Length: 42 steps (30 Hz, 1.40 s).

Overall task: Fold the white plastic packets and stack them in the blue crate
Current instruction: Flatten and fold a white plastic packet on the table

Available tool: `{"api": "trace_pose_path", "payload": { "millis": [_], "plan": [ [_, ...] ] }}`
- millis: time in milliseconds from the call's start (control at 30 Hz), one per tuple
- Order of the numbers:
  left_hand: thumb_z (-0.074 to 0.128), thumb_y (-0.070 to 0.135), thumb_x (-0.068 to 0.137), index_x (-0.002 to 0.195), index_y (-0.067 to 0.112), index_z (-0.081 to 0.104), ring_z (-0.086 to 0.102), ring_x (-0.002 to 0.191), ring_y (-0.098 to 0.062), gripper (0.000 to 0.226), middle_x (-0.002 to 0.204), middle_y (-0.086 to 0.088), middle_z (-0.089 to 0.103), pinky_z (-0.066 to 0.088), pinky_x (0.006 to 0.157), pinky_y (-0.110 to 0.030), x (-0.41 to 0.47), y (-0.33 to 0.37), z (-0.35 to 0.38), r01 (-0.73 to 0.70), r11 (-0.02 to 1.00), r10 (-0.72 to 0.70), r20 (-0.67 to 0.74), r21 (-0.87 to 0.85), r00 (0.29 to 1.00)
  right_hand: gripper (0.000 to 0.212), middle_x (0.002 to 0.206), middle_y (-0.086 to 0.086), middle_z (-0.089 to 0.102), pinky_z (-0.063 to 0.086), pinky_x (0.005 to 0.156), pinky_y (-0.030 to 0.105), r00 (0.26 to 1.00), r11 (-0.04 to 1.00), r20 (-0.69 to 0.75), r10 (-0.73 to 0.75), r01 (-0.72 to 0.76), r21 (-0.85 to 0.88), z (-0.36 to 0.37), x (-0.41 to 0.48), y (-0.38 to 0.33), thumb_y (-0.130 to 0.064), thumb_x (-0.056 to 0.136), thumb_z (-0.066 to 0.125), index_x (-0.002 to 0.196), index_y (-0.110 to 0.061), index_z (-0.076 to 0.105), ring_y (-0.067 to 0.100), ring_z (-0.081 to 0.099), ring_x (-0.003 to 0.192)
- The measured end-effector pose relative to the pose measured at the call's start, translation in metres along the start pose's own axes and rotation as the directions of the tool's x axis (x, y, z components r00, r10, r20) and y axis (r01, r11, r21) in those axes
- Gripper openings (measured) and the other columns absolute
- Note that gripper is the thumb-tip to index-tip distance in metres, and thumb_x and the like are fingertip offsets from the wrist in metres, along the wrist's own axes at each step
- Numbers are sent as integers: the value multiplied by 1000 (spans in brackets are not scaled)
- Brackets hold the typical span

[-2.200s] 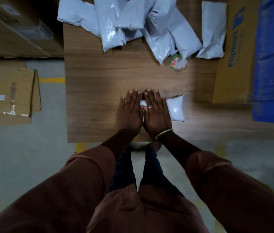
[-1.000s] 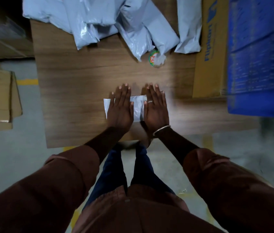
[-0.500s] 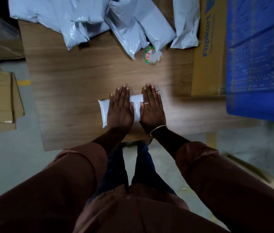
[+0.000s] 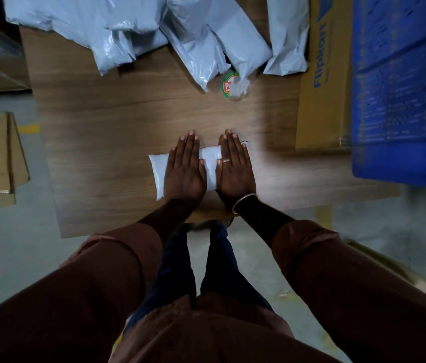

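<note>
Head camera, steeply downward, close over table (image 4: pixel 117 142).

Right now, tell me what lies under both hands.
A folded white packet lies flat on the wooden table under the left hand and right hand. Its covered parts cannot be seen.

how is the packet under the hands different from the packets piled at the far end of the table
The packet under the hands is folded into a compact flat block; the piled packets are larger, unfolded and crumpled. It lies alone near the table's front edge, pressed flat by the left hand and right hand; the piled ones overlap loosely, untouched. Both are white plastic, and neither is in the blue crate.
</note>
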<state>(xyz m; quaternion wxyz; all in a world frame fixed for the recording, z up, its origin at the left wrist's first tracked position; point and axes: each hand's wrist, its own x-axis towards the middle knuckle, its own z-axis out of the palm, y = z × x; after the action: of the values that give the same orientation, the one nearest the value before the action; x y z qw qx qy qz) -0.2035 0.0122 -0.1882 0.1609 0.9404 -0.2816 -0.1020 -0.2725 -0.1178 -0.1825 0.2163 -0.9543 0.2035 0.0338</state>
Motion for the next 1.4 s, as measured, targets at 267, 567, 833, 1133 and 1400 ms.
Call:
{"api": "trace_pose_path", "payload": {
  "millis": [267,567,833,1133,1400],
  "plan": [
    [25,28,109,159,9,25,16,157,-23,54,168,-6,22,15,127,-47,-8,-21,-31,31,999,-30,-21,38,999,60,167,11,12,11,126,46,999,994,-26,-34,31,-106,-17,-5,-22,-22,103,33,157,-4,16,23,5,155],
    [26,28,107,159,10,27,18,156,-23,54,167,-3,25,20,126,-45,-15,-46,-23,70,997,-70,0,-12,998,60,167,9,10,13,126,40,997,994,28,-74,76,-84,14,-1,-51,-22,103,32,157,-4,14,20,3,155],
    [26,29,107,160,10,22,16,157,-22,56,168,-5,21,19,127,-44,-14,-44,-19,102,995,-102,8,1,995,58,165,13,18,21,124,43,997,992,24,-76,78,-96,22,1,-50,-26,104,29,155,-2,22,23,12,155],
    [22,30,106,160,8,17,12,157,-24,59,169,-6,16,14,128,-46,-12,-40,-12,116,988,-120,27,102,992,63,163,18,23,17,125,39,998,990,12,-59,61,-126,24,6,-56,-39,105,24,153,3,26,26,19,153],
    [19,29,105,161,9,13,10,158,-24,60,170,-6,12,14,127,-49,-12,-37,-21,110,982,-121,64,153,991,58,164,15,20,20,124,42,996,996,38,-84,83,10,12,3,-52,-21,102,40,155,-1,24,25,15,154]
  ]
}}
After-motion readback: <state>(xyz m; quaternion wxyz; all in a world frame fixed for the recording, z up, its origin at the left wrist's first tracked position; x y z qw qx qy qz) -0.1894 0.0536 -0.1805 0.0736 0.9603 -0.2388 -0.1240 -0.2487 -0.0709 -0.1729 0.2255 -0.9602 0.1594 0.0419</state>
